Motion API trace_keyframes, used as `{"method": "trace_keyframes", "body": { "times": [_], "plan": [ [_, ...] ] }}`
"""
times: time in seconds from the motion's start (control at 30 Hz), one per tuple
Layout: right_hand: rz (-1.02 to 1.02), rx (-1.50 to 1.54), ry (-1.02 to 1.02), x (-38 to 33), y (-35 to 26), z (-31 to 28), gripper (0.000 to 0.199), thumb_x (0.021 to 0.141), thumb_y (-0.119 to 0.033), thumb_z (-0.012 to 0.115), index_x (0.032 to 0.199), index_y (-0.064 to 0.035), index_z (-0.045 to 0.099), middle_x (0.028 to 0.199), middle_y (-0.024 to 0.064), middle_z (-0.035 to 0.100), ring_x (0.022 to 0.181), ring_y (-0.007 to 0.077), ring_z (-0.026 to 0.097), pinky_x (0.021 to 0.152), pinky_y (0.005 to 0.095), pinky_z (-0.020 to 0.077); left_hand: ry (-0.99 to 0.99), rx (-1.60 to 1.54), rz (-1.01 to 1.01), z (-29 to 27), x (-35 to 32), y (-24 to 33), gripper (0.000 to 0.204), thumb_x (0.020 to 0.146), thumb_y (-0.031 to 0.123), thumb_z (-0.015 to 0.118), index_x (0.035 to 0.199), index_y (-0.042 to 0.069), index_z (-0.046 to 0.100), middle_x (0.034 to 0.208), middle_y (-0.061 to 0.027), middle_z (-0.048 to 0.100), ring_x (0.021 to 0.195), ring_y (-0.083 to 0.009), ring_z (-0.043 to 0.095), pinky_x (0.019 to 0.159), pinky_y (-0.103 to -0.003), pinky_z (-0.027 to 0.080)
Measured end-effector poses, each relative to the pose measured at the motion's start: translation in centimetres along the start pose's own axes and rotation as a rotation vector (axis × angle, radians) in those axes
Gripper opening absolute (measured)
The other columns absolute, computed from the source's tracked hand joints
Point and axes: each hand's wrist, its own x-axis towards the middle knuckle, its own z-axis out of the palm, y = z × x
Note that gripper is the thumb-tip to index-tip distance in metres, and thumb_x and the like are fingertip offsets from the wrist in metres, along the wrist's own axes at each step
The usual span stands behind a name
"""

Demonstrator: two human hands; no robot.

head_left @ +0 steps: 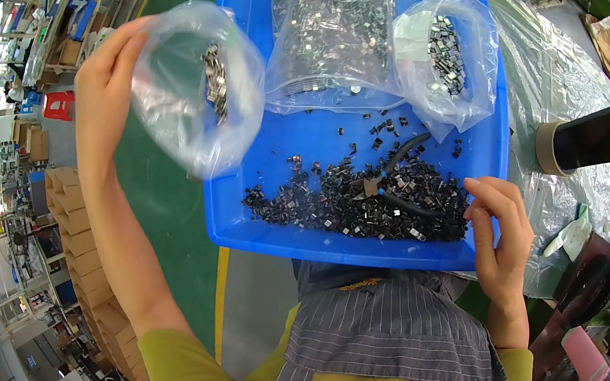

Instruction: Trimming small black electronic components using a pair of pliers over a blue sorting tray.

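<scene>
My left hand (114,65) pinches the rim of a clear plastic bag (174,135), lifted over the left edge of a blue plastic tub (262,246). Small shiny metal pieces (216,85) lie clumped inside it. By the tub's near right rim is my right hand (501,228), its thumb and index fingertips drawn together; whatever may be between them is too small to make out. Beside it spreads a heap of small black and metallic parts (307,204). Pliers (372,187) with dark handles lie spread on that heap.
A large clear bag of similar parts (335,20) fills the tub's far end. To its right sits a smaller open bag (482,30) with metal pieces. A phone (593,138) leans on a tape roll (549,150) upon a plastic-covered surface (541,84). Cardboard boxes (77,240) stand left.
</scene>
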Motion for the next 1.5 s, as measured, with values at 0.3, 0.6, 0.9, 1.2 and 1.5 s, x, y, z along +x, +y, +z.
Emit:
{"method": "trace_keyframes", "body": {
  "times": [0.3, 0.6, 0.9, 1.2, 1.5],
  "plan": [
    [-0.136, -0.289, -0.283, 2.5, -0.4, 0.3, 0.045, 0.074, -0.001, 0.069, 0.117, -0.0013, 0.057, 0.116, 0.0159, 0.056, 0.108, 0.0344, 0.054, 0.088, 0.0411, 0.0456, -0.189, -0.056, -0.037, 5.0, 3.5, -4.0, 0.035, 0.094, 0.018, 0.054, 0.128, 0.01, 0.056, 0.111, -0.0035, 0.062, 0.098, -0.0125, 0.057, 0.084, -0.027, 0.046],
    [-0.45, -0.466, -0.647, 5.7, 1.2, 3.2, 0.078, 0.063, -0.016, 0.079, 0.132, -0.0032, 0.044, 0.135, 0.0184, 0.042, 0.13, 0.0334, 0.038, 0.107, 0.0457, 0.0299, -0.058, 0.465, 0.281, 7.4, -5.9, 4.2, 0.033, 0.081, 0.014, 0.068, 0.113, 0.009, 0.062, 0.105, -0.0075, 0.062, 0.104, -0.0238, 0.058, 0.104, -0.047, 0.032],
    [-0.458, -0.397, -0.693, 6.7, 2.3, 3.9, 0.073, 0.064, -0.013, 0.079, 0.129, -0.0067, 0.047, 0.118, 0.014, 0.048, 0.111, 0.0326, 0.047, 0.098, 0.0414, 0.0386, -0.2, 0.51, 0.339, 5.7, -7.7, 4.8, 0.023, 0.077, 0.006, 0.068, 0.099, 0.009, 0.064, 0.091, -0.0048, 0.059, 0.098, -0.02, 0.058, 0.105, -0.05, 0.031],
    [-0.405, -0.362, -0.636, 5.8, 1.4, 3.1, 0.059, 0.067, -0.008, 0.075, 0.12, -0.002, 0.05, 0.109, 0.0147, 0.049, 0.103, 0.0317, 0.049, 0.093, 0.0408, 0.0414, -0.164, -0.074, 0.214, 7.7, -12.0, 10.8, 0.027, 0.082, 0.006, 0.064, 0.11, 0.005, 0.063, 0.1, -0.0087, 0.062, 0.094, -0.0255, 0.06, 0.097, -0.043, 0.037],
    [0.167, 0.177, -0.313, 3.7, 0.3, 2.1, 0.051, 0.073, -0.003, 0.067, 0.121, -0.0038, 0.052, 0.106, 0.016, 0.055, 0.1, 0.0331, 0.054, 0.086, 0.0394, 0.0467, -0.502, -0.659, -0.222, 9.7, -11.3, 11.7, 0.024, 0.092, 0.003, 0.053, 0.115, -0.002, 0.058, 0.103, -0.0109, 0.063, 0.097, -0.019, 0.062, 0.086, -0.029, 0.048]
  ]
}}
